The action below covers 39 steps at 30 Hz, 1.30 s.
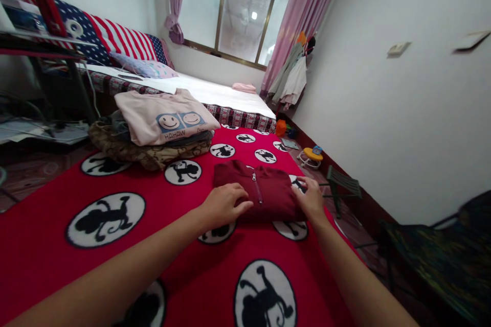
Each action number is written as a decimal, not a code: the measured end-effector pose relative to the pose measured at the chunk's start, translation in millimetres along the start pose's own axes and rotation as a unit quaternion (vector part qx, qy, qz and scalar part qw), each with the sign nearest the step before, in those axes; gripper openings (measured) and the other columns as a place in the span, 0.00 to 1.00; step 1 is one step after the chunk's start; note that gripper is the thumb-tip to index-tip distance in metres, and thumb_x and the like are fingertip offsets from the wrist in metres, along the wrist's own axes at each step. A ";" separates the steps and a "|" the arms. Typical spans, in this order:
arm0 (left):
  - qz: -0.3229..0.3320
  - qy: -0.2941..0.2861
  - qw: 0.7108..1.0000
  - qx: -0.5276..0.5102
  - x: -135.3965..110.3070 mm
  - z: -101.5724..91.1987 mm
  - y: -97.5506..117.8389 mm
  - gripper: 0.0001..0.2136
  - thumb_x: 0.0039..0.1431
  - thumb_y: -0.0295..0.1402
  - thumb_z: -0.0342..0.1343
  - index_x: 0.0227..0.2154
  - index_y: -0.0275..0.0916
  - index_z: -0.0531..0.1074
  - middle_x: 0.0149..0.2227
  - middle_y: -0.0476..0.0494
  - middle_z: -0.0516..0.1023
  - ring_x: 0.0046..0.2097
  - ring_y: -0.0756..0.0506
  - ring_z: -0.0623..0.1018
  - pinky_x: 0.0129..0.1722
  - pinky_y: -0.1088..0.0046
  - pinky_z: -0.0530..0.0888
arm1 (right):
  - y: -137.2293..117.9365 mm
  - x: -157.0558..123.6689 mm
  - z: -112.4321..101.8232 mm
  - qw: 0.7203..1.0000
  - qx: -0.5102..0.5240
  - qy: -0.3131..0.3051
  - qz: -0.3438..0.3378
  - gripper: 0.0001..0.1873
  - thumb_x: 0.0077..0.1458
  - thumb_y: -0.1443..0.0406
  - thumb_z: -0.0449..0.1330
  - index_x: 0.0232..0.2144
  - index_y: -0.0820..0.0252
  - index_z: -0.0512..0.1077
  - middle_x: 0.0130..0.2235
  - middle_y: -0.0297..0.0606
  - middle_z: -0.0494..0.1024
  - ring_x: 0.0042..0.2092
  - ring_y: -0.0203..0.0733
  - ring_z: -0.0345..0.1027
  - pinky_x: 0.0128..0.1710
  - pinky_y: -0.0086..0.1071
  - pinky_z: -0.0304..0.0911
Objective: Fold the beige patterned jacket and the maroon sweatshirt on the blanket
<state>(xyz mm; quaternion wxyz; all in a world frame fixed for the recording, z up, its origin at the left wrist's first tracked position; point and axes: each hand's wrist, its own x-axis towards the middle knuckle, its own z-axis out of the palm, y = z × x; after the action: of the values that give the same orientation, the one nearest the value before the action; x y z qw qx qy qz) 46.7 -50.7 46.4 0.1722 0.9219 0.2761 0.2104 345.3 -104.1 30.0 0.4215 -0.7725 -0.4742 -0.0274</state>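
Observation:
A folded maroon sweatshirt (274,191) with a short front zipper lies on the red bedspread (180,265). My left hand (226,205) rests at its left front edge, fingers slightly bent and thumb apart. At the right edge, my right hand (311,199) touches the fabric with its fingers spread and loosely curved. Neither hand visibly grips the cloth; the undersides of the fingers are partly hidden. Further back on the left stands a pile of folded clothes, topped by a pale pink T-shirt (146,117) with smiley faces, over a brown patterned garment (172,156).
Behind is a bed with a white sheet (199,89). A desk (46,51) stands at the left. Along the right wall are a yellow stool (312,155), a green folding stool (341,184) and a dark patterned chair (433,255). Clothes (293,79) hang beside the curtain.

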 end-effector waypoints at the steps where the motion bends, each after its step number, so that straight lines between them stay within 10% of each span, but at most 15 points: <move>1: -0.011 0.014 1.000 -0.010 3.5 6.1 1.1 0.19 0.63 0.45 0.48 0.51 0.45 0.73 0.55 0.41 0.72 0.53 0.42 0.74 0.52 0.66 0.71 | -4.5 5.9 6.0 1.000 -0.013 0.010 -0.009 0.25 0.45 0.58 0.61 0.47 0.63 0.72 0.51 0.50 0.71 0.44 0.47 0.71 0.50 0.42 0.64; 6: -0.017 0.007 1.000 -0.017 12.4 39.5 2.7 0.27 0.60 0.46 0.52 0.61 0.44 0.63 0.66 0.38 0.58 0.67 0.34 0.56 0.63 0.53 0.58 | -15.2 27.8 43.5 0.999 0.020 0.008 0.042 0.36 0.38 0.58 0.68 0.51 0.63 0.69 0.46 0.47 0.76 0.44 0.47 0.71 0.49 0.40 0.63; 9: -0.012 0.011 1.000 -0.019 15.3 43.9 2.4 0.25 0.62 0.47 0.49 0.60 0.45 0.65 0.65 0.39 0.60 0.67 0.35 0.55 0.64 0.52 0.56 | -6.1 30.8 57.1 0.999 0.041 -0.005 0.027 0.22 0.37 0.62 0.67 0.39 0.60 0.76 0.36 0.38 0.79 0.37 0.44 0.71 0.45 0.37 0.64; 17: -0.123 0.046 0.990 0.057 51.4 43.1 -22.7 0.31 0.59 0.57 0.45 0.62 0.48 0.61 0.68 0.36 0.51 0.69 0.30 0.47 0.63 0.41 0.44 | 18.6 19.7 55.6 0.979 0.028 0.170 0.106 0.18 0.47 0.63 0.56 0.38 0.68 0.76 0.36 0.47 0.79 0.37 0.47 0.71 0.42 0.36 0.64; 23: -0.160 0.047 0.983 0.073 62.6 58.5 -38.6 0.31 0.59 0.59 0.42 0.61 0.53 0.61 0.68 0.41 0.53 0.69 0.32 0.48 0.64 0.43 0.43 | 9.2 19.9 53.7 0.985 -0.066 0.101 0.124 0.19 0.48 0.64 0.56 0.43 0.63 0.74 0.43 0.47 0.78 0.44 0.48 0.70 0.46 0.37 0.62; 29: -0.285 0.152 0.939 0.116 53.6 45.6 -49.2 0.34 0.58 0.52 0.50 0.61 0.35 0.62 0.62 0.25 0.61 0.61 0.27 0.62 0.57 0.50 0.63 | -1.9 7.7 47.0 0.983 -0.076 0.064 0.153 0.27 0.56 0.53 0.54 0.51 0.66 0.68 0.45 0.55 0.76 0.47 0.55 0.70 0.47 0.42 0.61; 39: -0.214 0.172 0.960 0.060 50.8 43.9 -54.0 0.21 0.61 0.35 0.52 0.58 0.43 0.64 0.45 0.39 0.73 0.46 0.39 0.75 0.43 0.66 0.72 | -48.4 -27.5 19.5 0.967 -0.198 -0.128 0.094 0.49 0.52 0.37 0.49 0.67 0.57 0.48 0.49 0.57 0.74 0.47 0.62 0.72 0.42 0.47 0.64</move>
<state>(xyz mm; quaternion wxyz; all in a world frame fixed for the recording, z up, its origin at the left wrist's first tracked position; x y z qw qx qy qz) 82.9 12.6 0.5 0.1074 0.7998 0.5043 0.3073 286.7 -100.9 35.6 0.1965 -0.8787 -0.4347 0.0175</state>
